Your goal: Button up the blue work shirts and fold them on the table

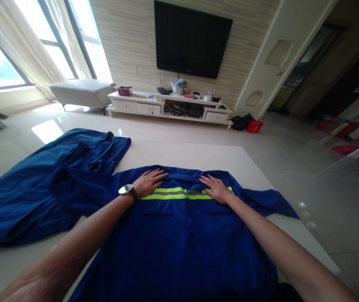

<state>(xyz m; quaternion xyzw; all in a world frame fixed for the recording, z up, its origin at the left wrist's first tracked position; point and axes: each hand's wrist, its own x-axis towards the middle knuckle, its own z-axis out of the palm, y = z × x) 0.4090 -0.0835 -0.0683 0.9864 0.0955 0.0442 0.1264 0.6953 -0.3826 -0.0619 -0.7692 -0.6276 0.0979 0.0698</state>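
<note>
A blue work jacket (186, 243) lies front up, with its collar at the far side and a yellow and grey reflective band (167, 193) across the chest. My left hand (148, 183) rests flat on its left shoulder area, fingers spread near the collar. On that wrist is a watch. Flat on the opposite shoulder area lies my right hand (216, 188), its fingers stretched toward the collar. One sleeve reaches out to the right; the other runs left toward a second blue garment (31, 188), which looks like trousers.
The white table (217, 155) has a slanting right edge. Beyond it stand a low white TV cabinet (132, 105) with clutter on top and a grey bench (81, 93). A television (192, 40) hangs on the wall. A red bag (255, 126) sits on the floor.
</note>
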